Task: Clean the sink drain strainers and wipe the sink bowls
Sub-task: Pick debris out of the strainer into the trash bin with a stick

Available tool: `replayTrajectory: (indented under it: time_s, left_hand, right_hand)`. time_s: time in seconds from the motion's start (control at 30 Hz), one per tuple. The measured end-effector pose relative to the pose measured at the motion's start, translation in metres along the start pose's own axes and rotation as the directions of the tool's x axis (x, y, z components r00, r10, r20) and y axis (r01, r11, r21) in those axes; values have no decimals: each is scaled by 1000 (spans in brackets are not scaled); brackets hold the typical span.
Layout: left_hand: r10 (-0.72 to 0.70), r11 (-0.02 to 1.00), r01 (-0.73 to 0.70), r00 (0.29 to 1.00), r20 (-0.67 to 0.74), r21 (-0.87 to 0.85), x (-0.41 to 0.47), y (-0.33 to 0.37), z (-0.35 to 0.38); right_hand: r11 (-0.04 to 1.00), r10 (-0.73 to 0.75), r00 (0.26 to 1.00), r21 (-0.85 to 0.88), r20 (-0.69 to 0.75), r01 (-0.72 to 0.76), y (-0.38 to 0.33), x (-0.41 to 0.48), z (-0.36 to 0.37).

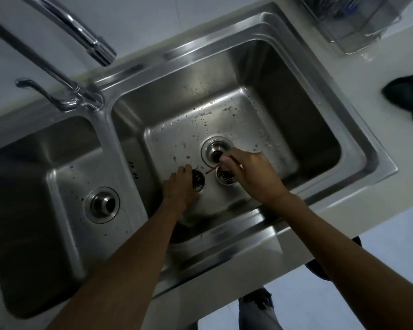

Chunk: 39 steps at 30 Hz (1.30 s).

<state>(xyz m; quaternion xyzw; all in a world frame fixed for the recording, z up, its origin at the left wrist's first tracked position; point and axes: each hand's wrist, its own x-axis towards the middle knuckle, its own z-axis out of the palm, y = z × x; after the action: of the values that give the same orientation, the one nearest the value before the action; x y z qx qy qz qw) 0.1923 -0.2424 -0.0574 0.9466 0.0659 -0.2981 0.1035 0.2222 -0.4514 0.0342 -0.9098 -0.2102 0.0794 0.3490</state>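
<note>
Two round metal drain strainers lie on the floor of the right sink bowl point(260, 75), both with dark bits inside. My left hand point(179, 186) grips the left strainer point(198, 180) from its left side. My right hand point(253, 175) covers part of the right strainer point(225, 177) and pinches a thin reddish strand point(212, 169) that sticks out to the left. Just behind both hands is the open right drain point(216, 151). The left bowl point(22, 186) shows its own open drain point(102, 204). Food specks dot both bowl floors.
A chrome faucet point(98, 50) with a lever handle point(41, 89) stands behind the divider. A dark cloth point(408, 96) lies on the wet white counter at the right. A clear plastic container point(358, 17) stands at the back right. Floor and my feet show below the counter edge.
</note>
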Motion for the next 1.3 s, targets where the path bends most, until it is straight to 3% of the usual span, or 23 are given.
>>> replayTrajectory:
  time_s: [0.23,0.37,0.57,0.73,0.93,1.1,1.3]
  left_hand:
    - [-72,974,29,980,-187,-223,-14,18,-22]
    - [1,946,-101,951,-310,-307,-29,44,-48]
    - [224,885,-373,865,-449,-279,-57,116,-75]
    - [442,799,-587,720,-534,-130,-95,212,-69]
    - [575,666,-737,603,-553,-112,-136,309,-31]
    - [669,588,-799,569,-478,-128,-160,391,44]
    - [726,621,-777,620,-298,-103,-142,451,163]
  right_hand:
    - [966,106,993,242,-60,-89,9,-1,-33]
    - [945,117,991,315,-65,-90,5,-11,-64]
    - [959,124,950,280,-288,-40,0,-75,-136]
    - [925,302,804,363,-513,-116,18,-184,-181]
    - [899,426,654,377,-625,-224,39,-283,-200]
    - [839,544,515,446,-662,-312,89,-363,-199]
    - [722,692,381,580,-614,-377,183,-436,-149]
